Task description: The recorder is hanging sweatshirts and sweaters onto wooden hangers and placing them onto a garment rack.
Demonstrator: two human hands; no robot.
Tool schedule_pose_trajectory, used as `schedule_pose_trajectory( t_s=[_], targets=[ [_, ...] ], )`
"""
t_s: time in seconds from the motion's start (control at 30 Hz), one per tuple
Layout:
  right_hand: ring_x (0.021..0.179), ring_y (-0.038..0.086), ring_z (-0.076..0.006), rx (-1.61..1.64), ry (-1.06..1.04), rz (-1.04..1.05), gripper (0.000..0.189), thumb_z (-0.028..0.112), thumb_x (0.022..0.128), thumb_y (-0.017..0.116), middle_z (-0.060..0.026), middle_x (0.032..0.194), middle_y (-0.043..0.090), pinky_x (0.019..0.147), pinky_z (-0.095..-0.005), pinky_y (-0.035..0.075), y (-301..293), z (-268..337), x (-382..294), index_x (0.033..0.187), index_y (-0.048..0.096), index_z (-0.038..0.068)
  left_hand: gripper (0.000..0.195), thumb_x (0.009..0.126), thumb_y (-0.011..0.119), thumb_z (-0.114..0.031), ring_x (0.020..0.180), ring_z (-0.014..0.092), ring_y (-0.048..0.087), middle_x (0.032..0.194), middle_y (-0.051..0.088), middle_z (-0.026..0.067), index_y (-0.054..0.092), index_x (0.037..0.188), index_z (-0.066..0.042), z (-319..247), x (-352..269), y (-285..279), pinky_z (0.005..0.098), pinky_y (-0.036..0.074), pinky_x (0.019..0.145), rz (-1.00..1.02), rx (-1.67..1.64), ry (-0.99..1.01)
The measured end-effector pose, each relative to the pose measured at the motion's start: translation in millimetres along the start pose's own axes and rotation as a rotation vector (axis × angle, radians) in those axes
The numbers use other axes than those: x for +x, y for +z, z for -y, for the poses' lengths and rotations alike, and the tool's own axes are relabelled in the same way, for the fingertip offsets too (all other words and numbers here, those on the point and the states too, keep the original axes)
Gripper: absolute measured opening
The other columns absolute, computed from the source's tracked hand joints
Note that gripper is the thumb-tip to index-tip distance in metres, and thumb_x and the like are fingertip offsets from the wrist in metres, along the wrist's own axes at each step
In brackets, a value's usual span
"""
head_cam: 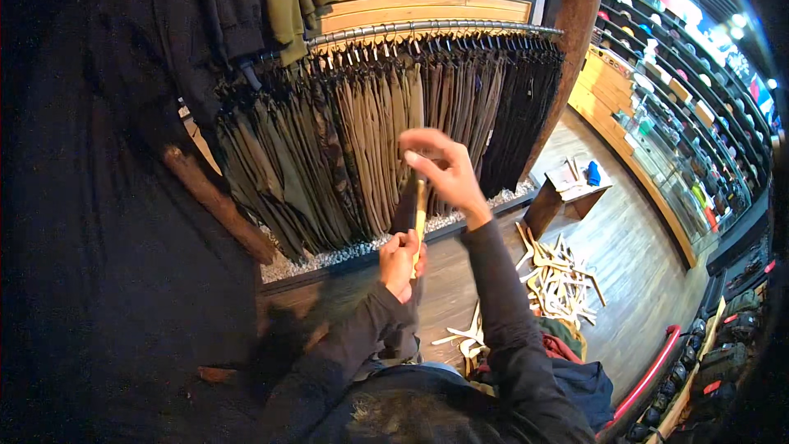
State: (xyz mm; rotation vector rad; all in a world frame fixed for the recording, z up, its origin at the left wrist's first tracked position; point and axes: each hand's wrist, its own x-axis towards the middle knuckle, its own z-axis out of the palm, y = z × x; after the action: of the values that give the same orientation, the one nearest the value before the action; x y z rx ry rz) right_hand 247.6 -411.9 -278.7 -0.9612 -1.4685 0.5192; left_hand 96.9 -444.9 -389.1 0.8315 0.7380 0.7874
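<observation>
My left hand grips a light wooden clothes hanger, which appears nearly edge-on and upright. A dark garment hangs or is held just beside the hanger; where it joins my hand is hidden. Above the hanger's upper end, my right hand is raised with thumb and fingers curved and apart. It is slightly blurred, and I see nothing clearly held in it. Beyond both hands, a rack of hanging trousers in olive, tan, brown and black fills the wall.
A curved metal rail carries the trousers above white pebbles. Loose wooden hangers are heaped on the floor, right of me. Folded clothes lie near my right elbow. A small table and a glass counter stand farther right.
</observation>
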Motion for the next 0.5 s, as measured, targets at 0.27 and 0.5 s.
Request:
schedule_pose_trajectory(
  t_s=[0.27, 0.5],
  targets=[
    [0.078, 0.062, -0.012, 0.354, 0.111, 0.394, 0.044, 0.033, 0.074, 0.083, -0.0062, 0.085, 0.067, 0.072, -0.0263, 0.05, -37, -10, 1, 0.099, 0.07, -0.001, 0.034, 0.101, 0.05, -0.034, 0.052, 0.011, 0.043, 0.075, 0.05, 0.0049, 0.05, 0.105, -0.001, -5, -15, -5, 0.0249, 0.035, 0.045, 0.159, -0.016, -0.106],
    [0.045, 0.054, -0.0236, -1.068, -0.391, -0.687, 0.037, 0.037, 0.072, 0.083, -0.0046, 0.051, 0.054, 0.045, -0.0338, 0.04, 46, 16, -16, 0.06, 0.062, 0.009, 0.008, 0.089, 0.056, -0.005, 0.046, 0.01, 0.044, 0.067, 0.053, 0.0021, 0.053, 0.082, -0.007, 16, 11, 27, 0.0259, 0.034, 0.039, -0.282, -0.218, 0.247]
  ],
)
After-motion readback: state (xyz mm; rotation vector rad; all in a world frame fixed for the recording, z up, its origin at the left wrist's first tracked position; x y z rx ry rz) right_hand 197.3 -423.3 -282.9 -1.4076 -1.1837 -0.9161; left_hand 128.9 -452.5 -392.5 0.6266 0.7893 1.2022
